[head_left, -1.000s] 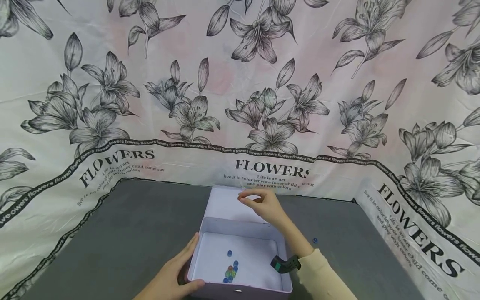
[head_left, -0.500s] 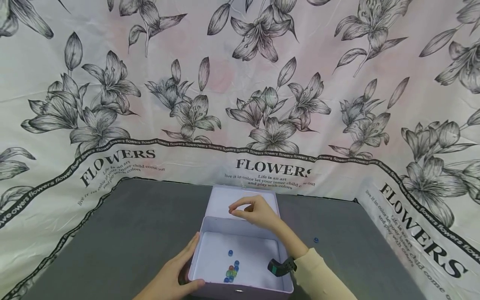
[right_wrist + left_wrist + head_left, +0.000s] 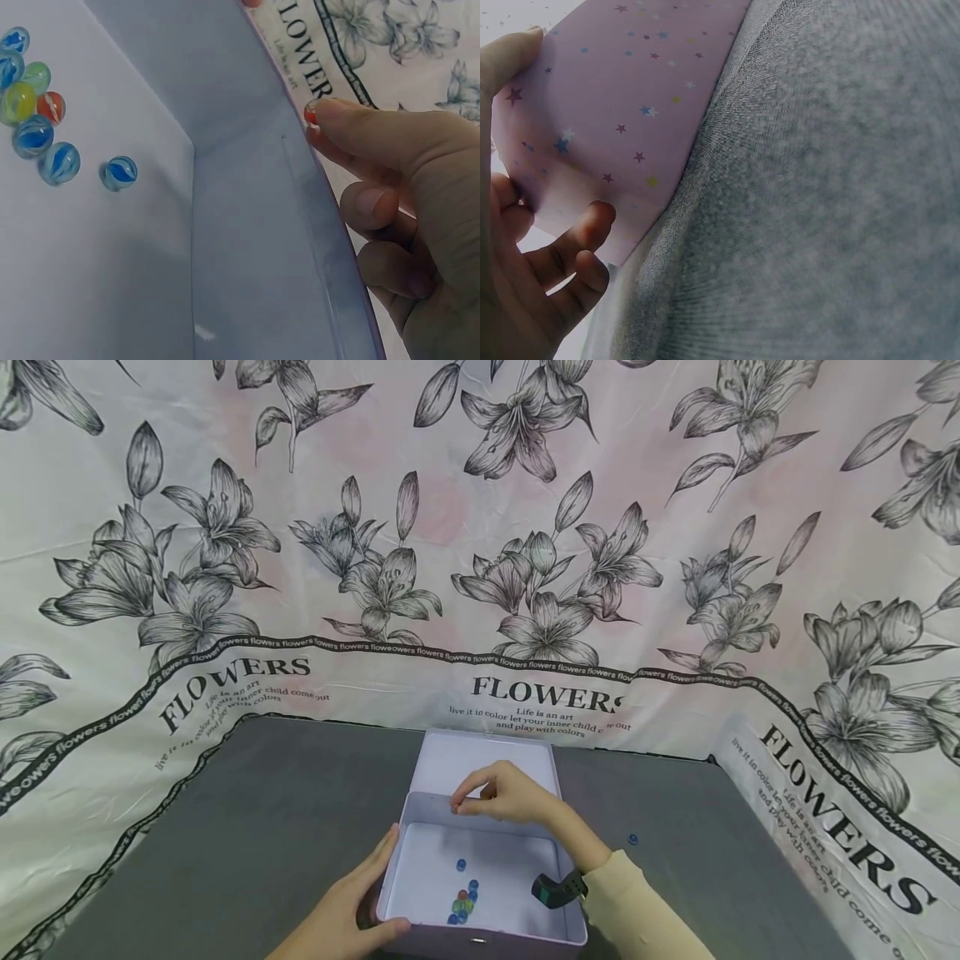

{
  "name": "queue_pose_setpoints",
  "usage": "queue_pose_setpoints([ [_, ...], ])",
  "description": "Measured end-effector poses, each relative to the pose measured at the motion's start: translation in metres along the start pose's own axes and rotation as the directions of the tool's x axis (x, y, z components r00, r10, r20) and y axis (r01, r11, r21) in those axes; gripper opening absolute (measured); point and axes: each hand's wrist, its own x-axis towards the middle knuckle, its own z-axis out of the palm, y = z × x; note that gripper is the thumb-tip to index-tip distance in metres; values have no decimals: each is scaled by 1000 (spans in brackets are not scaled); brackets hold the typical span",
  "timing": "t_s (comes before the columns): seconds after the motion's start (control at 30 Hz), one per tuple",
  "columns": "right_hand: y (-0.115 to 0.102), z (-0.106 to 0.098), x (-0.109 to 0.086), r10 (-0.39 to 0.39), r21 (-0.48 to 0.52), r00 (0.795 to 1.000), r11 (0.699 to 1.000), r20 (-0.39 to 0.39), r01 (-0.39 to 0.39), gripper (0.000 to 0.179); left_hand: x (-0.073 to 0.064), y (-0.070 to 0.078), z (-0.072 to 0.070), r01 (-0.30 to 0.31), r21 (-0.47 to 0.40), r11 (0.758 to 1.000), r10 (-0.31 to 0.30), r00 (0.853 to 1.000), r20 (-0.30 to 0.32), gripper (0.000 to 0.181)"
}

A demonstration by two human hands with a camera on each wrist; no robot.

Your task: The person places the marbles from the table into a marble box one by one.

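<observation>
My right hand [image 3: 512, 795] pinches a red-and-clear marble [image 3: 310, 115] between thumb and fingertip, above the back part of an open tin box [image 3: 525, 870]. Outside, the box is pink with small stars; inside it is pale lilac. At its front left corner my left hand [image 3: 347, 897] holds the box, thumb at the front rim and fingers along the left side. Several blue marbles [image 3: 60, 163], a yellow marble [image 3: 18, 103], a green marble [image 3: 36, 78] and a red marble [image 3: 51, 108] cluster inside near the front. One blue marble [image 3: 120, 173] lies apart from them.
The box's lid [image 3: 480, 756] is folded back toward the rear. To the right of the box, a blue marble [image 3: 633, 839] lies on the grey tabletop [image 3: 300, 802]. A flower-printed curtain [image 3: 420, 685] surrounds the table's back and sides.
My right hand has come down toward me and slightly left, from over the lid to over the back of the box, carrying the red marble. The left hand stays in place.
</observation>
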Motion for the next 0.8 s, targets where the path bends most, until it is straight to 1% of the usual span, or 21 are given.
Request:
queue_pose_setpoints([
  [0.07, -1, -1, 1, -38, -29, 999, 999, 31, 39, 13, 0, 0, -1, -6, 13, 1000, 6, 1000, -3, 103],
  [0.17, 0, 0, 1, -112, -115, 992, 986, 64, 119, 11, 1, 0, 0, 5, 20, 1000, -5, 1000, -5, 103],
  [0.27, 0, 2, 0, -140, -183, 987, 971, 78, 152, 10, 1, 0, -1, 7, 25, 1000, -7, 1000, -7, 103],
  [0.4, -2, 3, -2, -111, -217, 991, 968, 72, 124, 11, 1, 1, -2, -9, 62, 998, 10, 1000, -19, 103],
  [0.5, -4, 3, -2, -86, -215, 994, 972, 63, 98, 13, 1, 0, -2, -14, 75, 997, 16, 1000, -22, 103],
  [0.6, -5, 4, -2, -69, -198, 996, 977, 52, 78, 16, 1, 0, -1, 3, 58, 998, -2, 1000, -18, 103],
  [0.7, -6, 3, -3, -56, -165, 998, 984, 37, 61, 18, 2, -1, 0, 37, 24, 999, -37, 999, -2, 102],
  [0.8, -7, 2, -6, -58, -150, 998, 987, 12, 59, 19, 1, -2, 1, 56, 16, 998, -56, 998, 10, 102],
])
